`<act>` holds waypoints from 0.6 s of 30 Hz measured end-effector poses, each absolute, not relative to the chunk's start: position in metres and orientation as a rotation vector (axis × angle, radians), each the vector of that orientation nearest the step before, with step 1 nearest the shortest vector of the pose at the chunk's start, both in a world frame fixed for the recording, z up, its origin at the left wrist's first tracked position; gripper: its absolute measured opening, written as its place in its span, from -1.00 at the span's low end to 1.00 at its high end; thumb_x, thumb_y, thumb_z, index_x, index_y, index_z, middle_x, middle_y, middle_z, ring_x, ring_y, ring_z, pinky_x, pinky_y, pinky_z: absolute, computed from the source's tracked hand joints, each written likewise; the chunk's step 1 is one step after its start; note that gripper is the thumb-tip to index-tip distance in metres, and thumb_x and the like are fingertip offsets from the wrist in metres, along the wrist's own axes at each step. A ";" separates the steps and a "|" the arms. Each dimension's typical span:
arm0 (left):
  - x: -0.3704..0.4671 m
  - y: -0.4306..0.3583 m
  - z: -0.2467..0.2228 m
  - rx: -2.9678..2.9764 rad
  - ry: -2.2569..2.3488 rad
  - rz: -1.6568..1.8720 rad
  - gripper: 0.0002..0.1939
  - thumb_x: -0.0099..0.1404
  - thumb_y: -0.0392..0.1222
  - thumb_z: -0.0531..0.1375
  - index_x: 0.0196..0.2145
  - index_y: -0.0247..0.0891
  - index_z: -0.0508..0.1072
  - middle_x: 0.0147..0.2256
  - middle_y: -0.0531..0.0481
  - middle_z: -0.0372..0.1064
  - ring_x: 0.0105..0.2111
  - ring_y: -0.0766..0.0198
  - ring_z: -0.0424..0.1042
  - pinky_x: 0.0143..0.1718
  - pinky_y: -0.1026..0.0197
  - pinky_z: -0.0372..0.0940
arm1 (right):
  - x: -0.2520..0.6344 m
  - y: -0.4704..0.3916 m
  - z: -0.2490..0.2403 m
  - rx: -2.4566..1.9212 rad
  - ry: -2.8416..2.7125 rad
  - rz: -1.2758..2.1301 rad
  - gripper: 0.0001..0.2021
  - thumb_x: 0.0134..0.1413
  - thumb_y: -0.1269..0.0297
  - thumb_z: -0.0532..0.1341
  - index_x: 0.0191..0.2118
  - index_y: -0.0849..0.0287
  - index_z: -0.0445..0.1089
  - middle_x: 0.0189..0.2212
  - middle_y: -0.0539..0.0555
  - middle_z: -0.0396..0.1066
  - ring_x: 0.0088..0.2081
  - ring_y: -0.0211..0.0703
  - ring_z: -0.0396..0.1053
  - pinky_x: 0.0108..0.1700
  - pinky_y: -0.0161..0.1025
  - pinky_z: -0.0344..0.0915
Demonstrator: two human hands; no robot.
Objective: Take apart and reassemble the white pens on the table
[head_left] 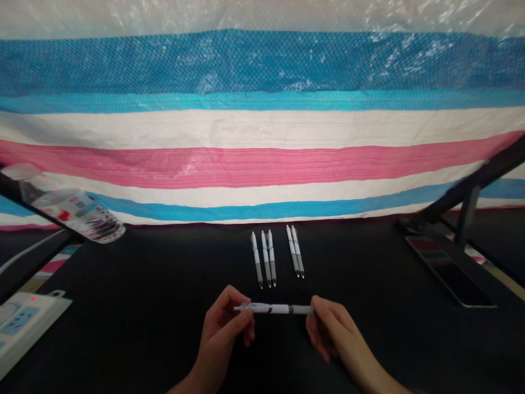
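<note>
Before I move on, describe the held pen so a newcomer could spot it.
Start at the black table, near side. There the left hand and right hand hold the pen crosswise between them. Five other pens lie beyond; only this one is held.

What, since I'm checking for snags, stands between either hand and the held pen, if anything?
Nothing visible: the left hand pinches the held pen at its clip end, the right hand at its grey end. The five other pens lie beyond, apart from both hands.
</note>
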State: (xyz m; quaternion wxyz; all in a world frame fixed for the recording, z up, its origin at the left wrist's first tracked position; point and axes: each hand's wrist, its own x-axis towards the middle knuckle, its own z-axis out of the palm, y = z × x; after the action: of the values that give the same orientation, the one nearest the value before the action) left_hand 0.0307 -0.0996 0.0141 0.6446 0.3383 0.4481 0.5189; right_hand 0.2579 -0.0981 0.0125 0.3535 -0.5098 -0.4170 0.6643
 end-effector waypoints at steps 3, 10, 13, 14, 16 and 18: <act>0.031 -0.099 0.015 0.765 1.022 1.186 -0.70 0.15 -0.02 0.39 -0.39 -0.27 0.44 -0.59 0.09 0.36 -0.61 0.35 0.32 -0.61 0.34 0.19 | 0.258 -0.098 0.014 -1.288 -1.062 1.696 -0.44 0.06 -0.29 0.22 -0.50 0.19 0.27 -0.67 -0.09 0.25 -0.73 -0.45 0.11 -0.68 -0.44 -0.12; 0.030 -0.097 0.015 0.781 1.039 1.189 -0.70 0.15 -0.02 0.39 -0.40 -0.27 0.44 -0.59 0.10 0.35 -0.61 0.35 0.31 -0.61 0.34 0.18 | 0.257 -0.098 0.012 -1.241 -0.976 1.791 -0.45 0.13 -0.28 0.17 -0.43 0.20 0.30 -0.59 -0.04 0.36 -0.71 -0.41 0.23 -0.70 -0.47 -0.04; 0.029 -0.098 0.015 0.787 1.055 1.194 -0.70 0.16 0.00 0.38 -0.40 -0.27 0.43 -0.60 0.10 0.34 -0.61 0.36 0.29 -0.60 0.35 0.17 | 0.257 -0.097 0.012 -1.217 -0.921 1.770 -0.51 0.08 -0.19 0.28 -0.43 0.20 0.30 -0.62 -0.08 0.33 -0.71 -0.43 0.22 -0.68 -0.48 -0.01; 0.029 -0.097 0.015 0.789 1.063 1.202 -0.70 0.15 0.00 0.38 -0.40 -0.27 0.43 -0.60 0.10 0.34 -0.61 0.37 0.28 -0.60 0.35 0.16 | 0.257 -0.097 0.013 -1.202 -0.885 1.762 -0.54 0.04 -0.15 0.34 -0.40 0.20 0.30 -0.61 -0.09 0.33 -0.71 -0.42 0.23 -0.68 -0.48 0.01; 0.028 -0.096 0.015 0.787 1.080 1.220 -0.69 0.14 0.01 0.39 -0.41 -0.27 0.43 -0.60 0.11 0.32 -0.62 0.38 0.26 -0.60 0.35 0.15 | 0.257 -0.098 0.015 -1.168 -0.803 1.742 -0.58 -0.04 -0.06 0.41 -0.35 0.18 0.32 -0.60 -0.10 0.34 -0.69 -0.39 0.26 -0.67 -0.47 0.06; 0.027 -0.095 0.017 0.781 1.092 1.236 -0.68 0.12 0.02 0.40 -0.42 -0.27 0.43 -0.61 0.11 0.31 -0.62 0.38 0.25 -0.61 0.35 0.14 | 0.259 -0.099 0.017 -1.139 -0.727 1.715 -0.62 -0.06 0.01 0.43 -0.33 0.18 0.32 -0.59 -0.09 0.36 -0.68 -0.36 0.28 -0.66 -0.46 0.08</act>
State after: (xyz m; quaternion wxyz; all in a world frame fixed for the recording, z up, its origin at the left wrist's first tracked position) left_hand 0.0274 -0.0948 0.0165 0.6118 0.3384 0.4734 0.5358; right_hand 0.2588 -0.0990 0.0171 0.4610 -0.4631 -0.2953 0.6969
